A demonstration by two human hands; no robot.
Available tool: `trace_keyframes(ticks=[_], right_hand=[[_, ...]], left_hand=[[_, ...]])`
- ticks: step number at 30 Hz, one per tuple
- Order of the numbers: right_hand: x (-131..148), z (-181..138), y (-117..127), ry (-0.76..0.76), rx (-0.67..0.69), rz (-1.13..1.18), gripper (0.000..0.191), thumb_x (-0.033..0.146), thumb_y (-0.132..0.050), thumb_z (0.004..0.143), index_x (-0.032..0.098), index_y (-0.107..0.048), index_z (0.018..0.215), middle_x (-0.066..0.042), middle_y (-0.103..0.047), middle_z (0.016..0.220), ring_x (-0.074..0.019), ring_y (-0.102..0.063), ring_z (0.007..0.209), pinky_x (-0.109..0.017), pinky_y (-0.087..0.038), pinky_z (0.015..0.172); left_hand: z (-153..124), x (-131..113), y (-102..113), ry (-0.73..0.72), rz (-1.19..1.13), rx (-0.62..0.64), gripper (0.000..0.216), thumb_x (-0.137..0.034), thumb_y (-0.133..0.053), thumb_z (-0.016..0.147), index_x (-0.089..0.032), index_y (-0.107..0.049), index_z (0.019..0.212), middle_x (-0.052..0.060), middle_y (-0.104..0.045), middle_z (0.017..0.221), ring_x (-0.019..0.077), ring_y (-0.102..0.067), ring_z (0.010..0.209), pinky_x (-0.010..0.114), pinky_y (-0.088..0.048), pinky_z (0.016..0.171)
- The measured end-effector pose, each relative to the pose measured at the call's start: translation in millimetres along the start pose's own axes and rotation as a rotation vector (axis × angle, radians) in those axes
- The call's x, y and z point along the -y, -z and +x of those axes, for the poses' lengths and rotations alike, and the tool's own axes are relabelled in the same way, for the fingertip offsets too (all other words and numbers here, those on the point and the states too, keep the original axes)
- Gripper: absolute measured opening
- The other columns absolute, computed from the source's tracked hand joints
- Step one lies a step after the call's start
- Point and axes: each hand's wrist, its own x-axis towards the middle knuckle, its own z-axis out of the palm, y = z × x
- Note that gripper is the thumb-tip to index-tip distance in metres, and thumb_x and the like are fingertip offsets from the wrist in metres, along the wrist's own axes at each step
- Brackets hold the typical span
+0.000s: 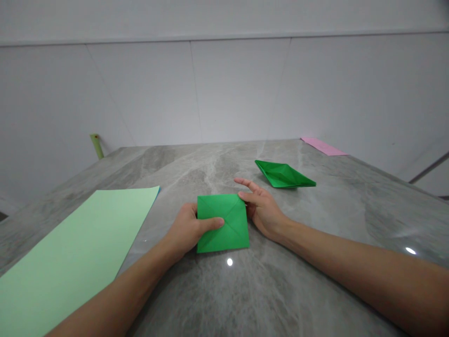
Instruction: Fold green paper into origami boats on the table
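Observation:
A bright green folded paper square [231, 234] with diagonal creases is held up over the tabletop. My left hand [191, 228] grips its left side, thumb lying across the front and the other fingers hidden behind. At the upper right corner, my right hand [264, 210] pinches the paper between thumb and fingers, its index finger stretched out past the edge. Beyond the right hand lies a green folded paper boat [283, 175], pointed at both ends.
Light green paper sheets [80, 238] lie on the left of the grey marbled table [210, 164], a blue edge showing underneath. A pink sheet [324, 146] rests at the far right edge. A light green strip [96, 146] stands beyond the far left edge, and a white wall [228, 89] rises behind.

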Motion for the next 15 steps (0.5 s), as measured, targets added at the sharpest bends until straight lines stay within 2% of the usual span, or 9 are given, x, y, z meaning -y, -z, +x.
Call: trace_keyframes(ticks=[5,8,11,13,15], right_hand=[[-1,1,1,0.019,-0.023,0.005,0.052,0.024,-0.07,0.068,0.022,-0.06,0.119,0.006,-0.061,0.054,-0.0138,-0.057,0.054,-0.026,-0.044,0.056],[-3,0,2,0.016,0.007,0.021,0.046,0.037,-0.068,0.074,0.023,-0.062,0.118,0.003,-0.066,0.061,-0.0175,-0.062,0.06,-0.03,-0.047,0.059],[-6,-2,3,0.031,0.125,-0.041,0.037,0.047,-0.071,0.074,0.021,-0.07,0.1,-0.002,-0.072,0.073,-0.0191,-0.065,0.067,-0.032,-0.05,0.065],[-10,-3,4,0.041,0.207,-0.132,0.028,0.043,-0.078,0.07,0.019,-0.073,0.085,-0.002,-0.073,0.076,-0.0175,-0.065,0.068,-0.031,-0.051,0.067],[-13,-4,4,0.026,0.246,-0.198,0.024,0.038,-0.081,0.067,0.019,-0.074,0.08,-0.002,-0.073,0.075,-0.0165,-0.066,0.068,-0.03,-0.052,0.068]], left_hand=[[0,0,0,-0.01,-0.005,-0.019,0.034,-0.03,-0.082,0.06,-0.012,-0.075,0.087,0.01,-0.077,0.087,0.0252,-0.071,0.075,0.034,-0.055,0.068],[1,1,0,-0.019,-0.009,-0.048,0.036,-0.03,-0.083,0.06,-0.011,-0.075,0.09,0.012,-0.077,0.09,0.0268,-0.072,0.077,0.035,-0.056,0.07],[1,0,0,-0.028,-0.04,-0.05,0.038,-0.031,-0.083,0.06,-0.01,-0.074,0.091,0.012,-0.077,0.091,0.0273,-0.072,0.079,0.037,-0.056,0.073],[1,0,0,-0.032,-0.053,-0.043,0.038,-0.031,-0.084,0.059,-0.01,-0.074,0.09,0.012,-0.077,0.091,0.0263,-0.072,0.077,0.037,-0.057,0.073],[1,1,-1,-0.035,-0.05,-0.037,0.037,-0.031,-0.084,0.06,-0.011,-0.074,0.09,0.011,-0.077,0.091,0.0252,-0.071,0.075,0.036,-0.057,0.071]])
